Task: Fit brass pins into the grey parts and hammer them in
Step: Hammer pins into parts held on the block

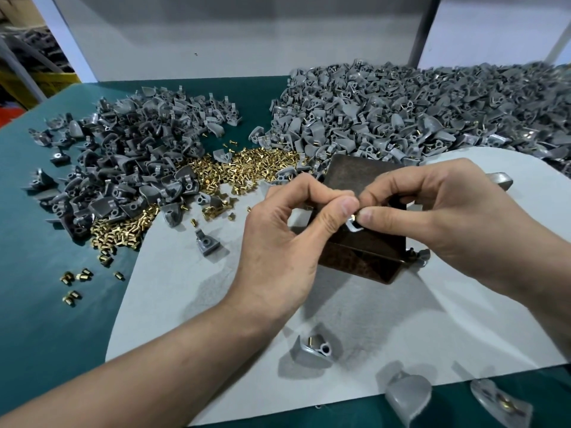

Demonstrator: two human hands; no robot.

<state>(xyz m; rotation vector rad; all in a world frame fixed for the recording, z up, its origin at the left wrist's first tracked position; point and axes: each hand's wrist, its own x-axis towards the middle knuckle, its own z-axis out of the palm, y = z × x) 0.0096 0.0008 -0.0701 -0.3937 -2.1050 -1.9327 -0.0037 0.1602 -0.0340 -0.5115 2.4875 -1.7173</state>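
Brass pin (353, 216) shows as a small glint where my two thumb tips meet, just above the middle of the dark metal block (364, 177). My right hand (438, 211) pinches it between thumb and forefinger, the other fingers curled in behind. My left hand (284, 230) is curled too, its thumb and forefinger nipping the grey part (354, 227). Only a pale curved edge of that part peeks out below the pin, so I cannot tell how far the pin sits in it. Both hands hover over the block, which rests on a pale felt mat (185, 288) laid over the green table cover (46, 304). Beyond my left knuckles spreads a heap of loose brass pins (247, 168). A pile of bare grey parts (129, 156) lies to its left, and a much larger pile of grey parts (401, 109) to its right, many of them showing brass. A rounded metal piece (497, 179) pokes out behind my right hand; I cannot tell what it is. One bare part (207, 240) lies alone on the mat near the pins. A pinned part (315, 350) lies close by my left forearm, and two more parts (404, 393) lie at the mat's near edge. A few stray pins (74, 276) dot the green cover at far left.
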